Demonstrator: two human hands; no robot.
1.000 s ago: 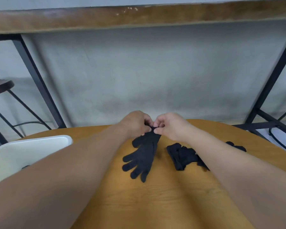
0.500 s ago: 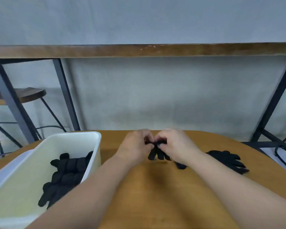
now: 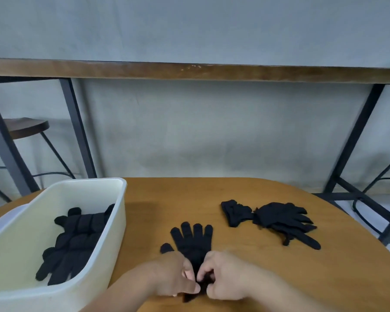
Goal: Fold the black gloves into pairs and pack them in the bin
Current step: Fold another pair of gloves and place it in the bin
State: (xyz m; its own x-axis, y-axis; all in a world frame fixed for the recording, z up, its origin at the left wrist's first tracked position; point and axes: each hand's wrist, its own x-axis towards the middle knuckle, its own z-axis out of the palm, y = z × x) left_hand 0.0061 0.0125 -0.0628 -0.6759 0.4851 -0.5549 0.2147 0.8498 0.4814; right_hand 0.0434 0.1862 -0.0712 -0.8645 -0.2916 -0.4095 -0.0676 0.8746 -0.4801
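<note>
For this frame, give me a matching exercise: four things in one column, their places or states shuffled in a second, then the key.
Things
1. white bin
2. flat glove
3. loose glove pile
4. stool

Places or states
A. on the floor beyond the table, left
B. cuff pinched by the left hand and the right hand
C. on the table's right side, untouched
D. holds packed gloves

Pairs: 1-D, 2-B, 3-C, 4-A

Matt black knit cloth gloves (image 3: 193, 240) lie on a smooth wooden worktop (image 3: 245, 199), beside a glossy cream plastic bin (image 3: 119, 221).
</note>
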